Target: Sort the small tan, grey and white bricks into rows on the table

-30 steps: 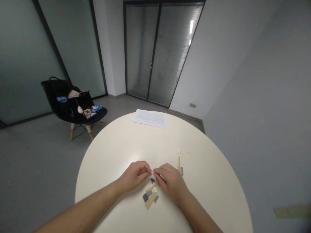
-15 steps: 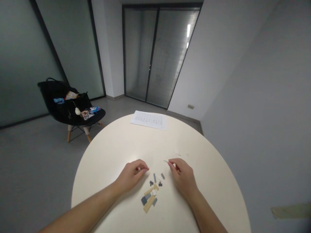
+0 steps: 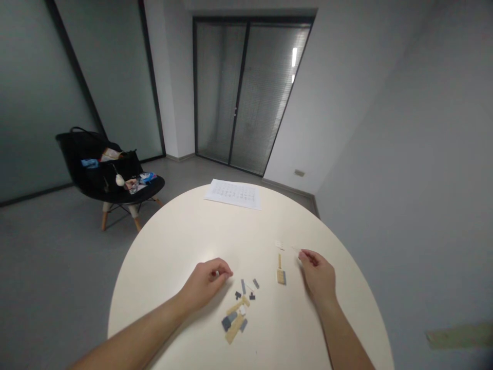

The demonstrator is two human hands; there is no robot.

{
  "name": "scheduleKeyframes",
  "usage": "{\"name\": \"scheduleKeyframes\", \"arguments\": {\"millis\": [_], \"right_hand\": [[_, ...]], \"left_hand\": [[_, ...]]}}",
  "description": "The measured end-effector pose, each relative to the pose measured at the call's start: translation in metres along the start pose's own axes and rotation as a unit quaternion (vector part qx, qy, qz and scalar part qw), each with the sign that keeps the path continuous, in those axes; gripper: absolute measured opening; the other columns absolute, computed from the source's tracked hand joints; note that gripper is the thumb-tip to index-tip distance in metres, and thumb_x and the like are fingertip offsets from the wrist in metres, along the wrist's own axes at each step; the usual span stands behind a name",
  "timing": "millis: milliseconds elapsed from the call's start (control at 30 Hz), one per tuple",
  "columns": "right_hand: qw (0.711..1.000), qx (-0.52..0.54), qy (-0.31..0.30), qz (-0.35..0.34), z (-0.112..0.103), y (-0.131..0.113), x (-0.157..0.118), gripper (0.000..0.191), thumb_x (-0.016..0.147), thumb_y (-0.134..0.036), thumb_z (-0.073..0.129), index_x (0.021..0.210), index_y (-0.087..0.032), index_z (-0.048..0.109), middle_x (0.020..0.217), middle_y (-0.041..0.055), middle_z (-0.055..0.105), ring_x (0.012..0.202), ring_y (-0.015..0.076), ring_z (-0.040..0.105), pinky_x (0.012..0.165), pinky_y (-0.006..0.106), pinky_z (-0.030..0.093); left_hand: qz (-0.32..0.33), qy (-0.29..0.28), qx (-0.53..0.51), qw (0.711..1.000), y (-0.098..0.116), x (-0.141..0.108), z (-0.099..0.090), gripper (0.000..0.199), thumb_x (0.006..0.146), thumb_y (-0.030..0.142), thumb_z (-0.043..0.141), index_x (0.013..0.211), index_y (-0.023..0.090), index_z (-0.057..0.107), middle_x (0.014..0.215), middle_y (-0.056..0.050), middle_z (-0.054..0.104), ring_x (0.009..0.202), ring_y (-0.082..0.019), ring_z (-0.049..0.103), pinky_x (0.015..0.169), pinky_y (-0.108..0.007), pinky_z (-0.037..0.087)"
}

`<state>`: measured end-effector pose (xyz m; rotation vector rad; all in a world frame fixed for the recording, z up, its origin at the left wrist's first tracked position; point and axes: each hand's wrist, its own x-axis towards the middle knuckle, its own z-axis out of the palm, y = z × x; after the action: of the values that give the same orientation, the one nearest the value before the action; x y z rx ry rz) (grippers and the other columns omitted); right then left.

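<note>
A thin pale strip [image 3: 296, 248], too small to identify, is pinched at the right hand [image 3: 318, 277], fingers [image 3: 306, 256] together on it. Just left of those fingers, a tan-and-grey brick stack [image 3: 281, 276] lies on the round cream worktop [image 3: 165, 257]. Loose tan, grey and dark bricks [image 3: 234, 321] lie just beyond and right of the left hand [image 3: 204, 283]. Its fingers [image 3: 221, 270] are curled together; any hold cannot be told. A printed sheet [image 3: 233, 194] lies at the far rim, well ahead of all fingers.
</note>
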<state>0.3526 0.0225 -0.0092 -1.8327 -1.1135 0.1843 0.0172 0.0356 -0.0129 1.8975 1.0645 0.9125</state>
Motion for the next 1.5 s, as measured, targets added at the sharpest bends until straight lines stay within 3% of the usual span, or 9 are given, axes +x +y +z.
{"name": "scheduleKeyframes", "arguments": {"millis": [300,733,1033,1267,1500], "right_hand": [[0.993,-0.090,-0.040,-0.059,0.009,0.000,0.000,0.036,0.080,-0.048,0.051,0.085,-0.018,0.070,0.074,0.0083,0.073,0.064,0.0223,0.064,0.061,0.033,0.047],[0.981,-0.161,-0.068,-0.079,0.024,0.003,0.006,0.033,0.083,-0.038,0.048,0.091,-0.018,0.072,0.092,0.0082,0.075,0.081,0.0215,0.068,0.079,0.032,0.049],[0.960,-0.242,-0.090,-0.103,0.028,-0.004,0.004,0.039,0.093,-0.034,0.040,0.105,-0.015,0.072,0.099,0.0120,0.069,0.093,0.0219,0.063,0.082,0.030,0.043],[0.931,-0.311,-0.163,-0.103,0.031,-0.014,0.001,0.038,0.097,-0.035,0.039,0.124,-0.030,0.064,0.102,0.0064,0.058,0.083,0.0152,0.059,0.065,0.024,0.039],[0.914,-0.333,-0.205,-0.111,0.024,-0.019,0.011,0.040,0.097,-0.030,0.039,0.130,-0.028,0.061,0.101,0.0080,0.058,0.089,0.0167,0.059,0.072,0.024,0.039]], "left_hand": [[-0.006,-0.008,-0.010,1.000,0.000,0.000,0.000,0.013,0.084,0.020,0.056,0.083,0.022,0.069,0.077,0.000,0.070,0.069,-0.014,0.061,0.064,-0.024,0.043],[-0.013,-0.015,-0.015,1.000,0.000,-0.002,0.000,0.014,0.084,0.020,0.055,0.082,0.020,0.069,0.075,-0.002,0.070,0.069,-0.014,0.060,0.064,-0.023,0.042],[-0.023,-0.018,-0.012,1.000,0.002,-0.001,-0.001,0.015,0.083,0.020,0.055,0.081,0.020,0.070,0.075,-0.001,0.070,0.069,-0.015,0.059,0.065,-0.024,0.042],[-0.023,-0.017,-0.011,1.000,0.000,-0.001,-0.001,0.015,0.082,0.019,0.055,0.081,0.020,0.070,0.077,-0.002,0.071,0.069,-0.015,0.060,0.066,-0.025,0.042],[-0.022,-0.019,-0.003,1.000,-0.002,-0.002,0.000,0.014,0.082,0.020,0.055,0.080,0.019,0.070,0.072,-0.001,0.070,0.064,-0.014,0.057,0.062,-0.024,0.040]]}}
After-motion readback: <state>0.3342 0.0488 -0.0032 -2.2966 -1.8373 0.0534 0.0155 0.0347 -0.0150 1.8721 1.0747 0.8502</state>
